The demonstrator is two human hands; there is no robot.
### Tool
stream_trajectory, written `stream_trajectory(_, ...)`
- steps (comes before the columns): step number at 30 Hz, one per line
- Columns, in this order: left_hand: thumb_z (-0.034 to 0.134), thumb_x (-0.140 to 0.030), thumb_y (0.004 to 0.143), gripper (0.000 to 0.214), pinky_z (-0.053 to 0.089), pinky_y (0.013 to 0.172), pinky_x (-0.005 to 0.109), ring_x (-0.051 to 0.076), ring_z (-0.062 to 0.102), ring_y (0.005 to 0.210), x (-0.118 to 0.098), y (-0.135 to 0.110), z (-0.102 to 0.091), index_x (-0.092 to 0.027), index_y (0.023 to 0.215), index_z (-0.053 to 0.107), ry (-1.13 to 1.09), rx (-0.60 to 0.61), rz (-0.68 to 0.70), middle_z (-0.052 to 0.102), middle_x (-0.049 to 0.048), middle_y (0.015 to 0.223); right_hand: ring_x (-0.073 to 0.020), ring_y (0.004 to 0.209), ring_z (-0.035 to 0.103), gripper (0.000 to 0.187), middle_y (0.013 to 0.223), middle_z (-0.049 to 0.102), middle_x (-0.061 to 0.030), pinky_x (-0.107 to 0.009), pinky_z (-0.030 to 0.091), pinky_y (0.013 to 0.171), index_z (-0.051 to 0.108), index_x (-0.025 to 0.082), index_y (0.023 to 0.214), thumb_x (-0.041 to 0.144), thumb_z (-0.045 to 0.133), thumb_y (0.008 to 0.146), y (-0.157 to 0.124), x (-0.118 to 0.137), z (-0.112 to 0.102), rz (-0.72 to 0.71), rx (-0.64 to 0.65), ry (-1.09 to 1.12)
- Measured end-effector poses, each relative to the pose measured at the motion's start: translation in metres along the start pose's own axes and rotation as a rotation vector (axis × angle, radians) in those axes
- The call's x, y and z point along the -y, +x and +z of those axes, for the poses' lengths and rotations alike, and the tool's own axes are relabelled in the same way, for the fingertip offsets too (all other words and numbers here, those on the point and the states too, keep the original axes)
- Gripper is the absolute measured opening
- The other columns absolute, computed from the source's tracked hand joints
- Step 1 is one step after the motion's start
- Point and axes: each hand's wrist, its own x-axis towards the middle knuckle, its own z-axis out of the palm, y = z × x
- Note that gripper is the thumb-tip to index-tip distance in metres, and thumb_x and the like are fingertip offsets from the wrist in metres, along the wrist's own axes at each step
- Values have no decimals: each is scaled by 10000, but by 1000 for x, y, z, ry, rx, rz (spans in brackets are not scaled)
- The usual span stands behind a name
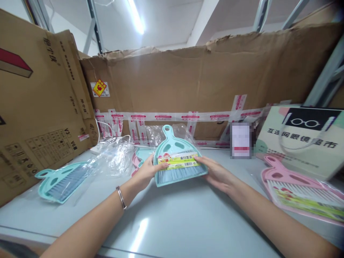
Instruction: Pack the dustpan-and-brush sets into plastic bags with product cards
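A turquoise dustpan-and-brush set (177, 175) is held up over the table, its handle pointing away from me. Across its middle runs a printed label band (178, 160) in green and yellow. My left hand (146, 170) grips the left edge, thumb on the label. On the opposite edge my right hand (215, 172) is closed, fingertips at the label's end. Behind the held set, partly hidden, lie a further turquoise dustpan (142, 153) and something pink.
A turquoise dustpan set (63, 182) lies left, near crumpled clear plastic bags (115, 154). On the right are a bagged pink dustpan set (301, 182) and a paper bag (298, 143) with a rope handle. Large cardboard boxes (174, 82) stand behind the grey table (172, 218).
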Motion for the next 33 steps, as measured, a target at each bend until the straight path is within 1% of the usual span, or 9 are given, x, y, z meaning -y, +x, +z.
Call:
stream_trajectory(2,744,-194,615,486,498,819,347,218,647,869,0,1,0,-164,1057,544,11,-34,-63,669,92,1009,-148,668,639,128,790,704,-70,-234,510,607,650,120,833,174,646,717,2,0,-2,43,97,5)
stream_trajectory(8,686,-279,659,415,519,653,280,198,653,781,2,6,-2,-135,1036,592,-20,-170,-290,686,96,926,-123,596,633,175,777,702,-59,-205,528,511,629,127,935,203,587,783,-2,-5,5,132,-54,0)
stream_trajectory(14,643,-358,725,354,494,551,217,154,633,708,-8,5,-13,-156,1016,630,-69,22,-243,690,63,861,-161,874,647,183,952,684,-83,-238,528,828,635,122,921,109,602,741,-13,9,3,99,227,94)
stream_trajectory(21,731,-120,622,502,480,826,236,166,618,945,-14,6,-28,-153,1098,575,-26,254,-113,659,90,1029,-122,729,660,169,790,695,-47,-169,559,704,647,127,752,-20,608,679,-6,1,4,36,33,104)
stream_trajectory(24,740,-103,607,424,500,797,251,157,649,844,-4,10,-23,-138,1003,590,14,123,-103,680,79,927,-116,658,655,100,688,686,-56,-172,562,647,619,127,671,35,632,708,-5,-5,7,41,-96,88)
stream_trajectory(26,724,-201,657,222,521,708,243,130,650,672,5,14,-18,-110,820,604,65,-23,-110,674,56,720,-104,576,633,112,617,668,-48,-172,554,575,594,133,631,84,646,718,-5,-8,8,14,-149,88)
stream_trajectory(28,692,-314,699,235,526,631,247,113,614,543,11,17,-16,-107,693,583,140,-117,-94,630,38,579,-80,491,584,141,549,634,-12,-162,525,503,570,145,604,107,675,689,-5,-9,9,-35,-165,112)
stream_trajectory(30,673,-365,714,272,531,647,275,131,628,577,11,18,-17,-111,784,603,163,-80,-47,661,61,666,-62,448,538,169,502,595,23,-150,492,462,554,156,589,114,710,636,-6,-8,10,-83,-169,151)
stream_trajectory(33,577,-364,792,424,519,777,364,198,654,839,0,15,-24,-225,1185,497,62,101,79,638,106,1073,-56,446,511,180,493,574,40,-150,471,457,558,163,598,124,733,579,-7,-5,9,-121,-175,207)
